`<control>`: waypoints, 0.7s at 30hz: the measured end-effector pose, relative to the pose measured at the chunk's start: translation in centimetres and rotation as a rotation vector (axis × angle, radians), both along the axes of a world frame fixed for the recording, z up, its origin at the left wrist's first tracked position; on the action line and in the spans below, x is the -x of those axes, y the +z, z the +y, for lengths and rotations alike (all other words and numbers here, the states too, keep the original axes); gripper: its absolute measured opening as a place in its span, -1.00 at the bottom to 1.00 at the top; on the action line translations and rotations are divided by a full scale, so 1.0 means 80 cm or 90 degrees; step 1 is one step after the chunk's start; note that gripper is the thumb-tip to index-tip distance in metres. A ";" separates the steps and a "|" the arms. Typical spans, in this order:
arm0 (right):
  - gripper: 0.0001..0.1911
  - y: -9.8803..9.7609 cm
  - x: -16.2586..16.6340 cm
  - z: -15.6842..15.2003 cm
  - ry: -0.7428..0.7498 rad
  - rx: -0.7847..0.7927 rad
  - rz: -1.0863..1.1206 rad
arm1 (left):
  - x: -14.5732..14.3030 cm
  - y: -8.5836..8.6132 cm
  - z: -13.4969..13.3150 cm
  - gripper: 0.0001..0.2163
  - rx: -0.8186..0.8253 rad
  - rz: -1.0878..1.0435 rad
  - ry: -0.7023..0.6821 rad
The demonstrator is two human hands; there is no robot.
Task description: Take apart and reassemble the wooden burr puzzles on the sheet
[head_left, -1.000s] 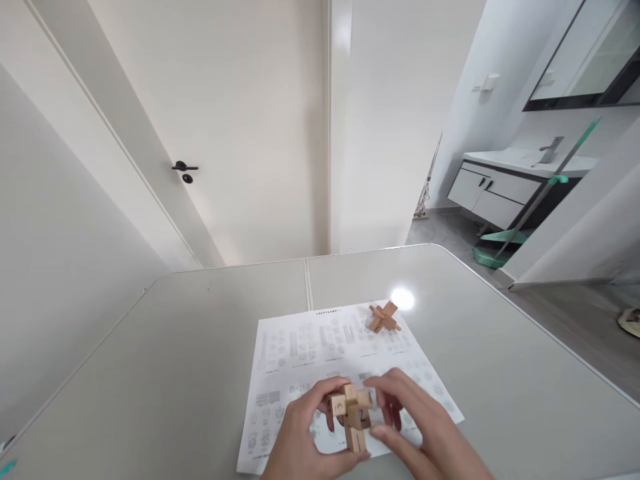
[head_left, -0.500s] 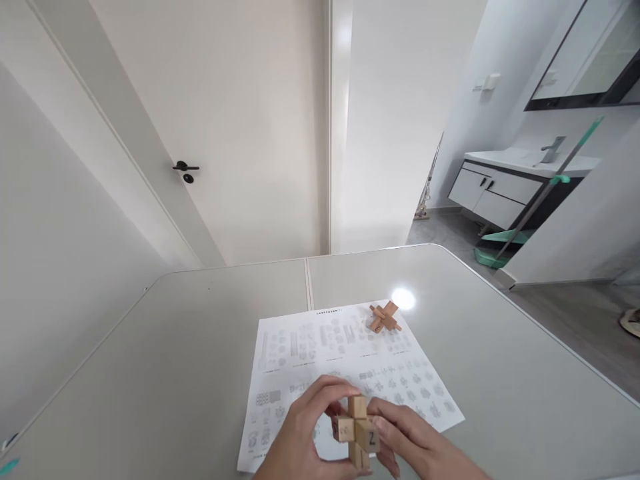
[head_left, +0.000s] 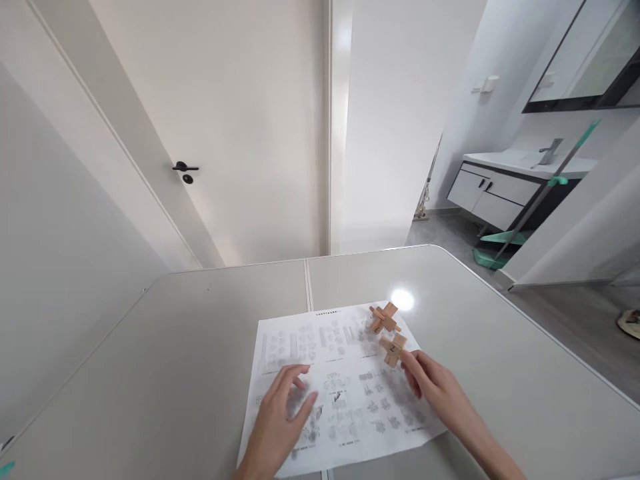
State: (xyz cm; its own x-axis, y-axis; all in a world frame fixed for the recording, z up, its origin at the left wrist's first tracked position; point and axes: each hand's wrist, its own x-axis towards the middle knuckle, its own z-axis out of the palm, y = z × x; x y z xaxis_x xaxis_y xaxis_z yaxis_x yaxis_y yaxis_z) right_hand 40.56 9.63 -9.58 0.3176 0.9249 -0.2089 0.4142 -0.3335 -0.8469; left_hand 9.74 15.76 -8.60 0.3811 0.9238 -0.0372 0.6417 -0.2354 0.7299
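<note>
Pale wooden cross sits pinched in the right hand, left hand spread over printed paper

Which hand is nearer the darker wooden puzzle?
Right. The right hand is close in front of the darker puzzle, slightly right; the left hand is farther, front-left.

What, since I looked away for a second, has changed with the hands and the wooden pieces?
The left hand let go of the pale wooden block cross and is now open over the printed sheet. The right hand has carried the cross forward and to the right, close to the redder cross. The redder cross and the sheet's far edge stayed where they were.
</note>
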 end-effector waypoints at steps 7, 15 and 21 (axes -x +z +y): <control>-0.50 -0.023 -0.015 0.001 -0.067 0.025 -0.235 | 0.069 -0.043 0.026 -0.76 -0.234 0.064 0.099; -0.50 -0.020 -0.017 -0.013 -0.076 0.063 -0.255 | 0.100 -0.050 0.028 -0.66 -0.229 0.104 0.190; -0.49 -0.033 0.006 -0.043 -0.022 -0.032 -0.070 | 0.095 -0.049 0.028 -0.66 -0.224 0.093 0.193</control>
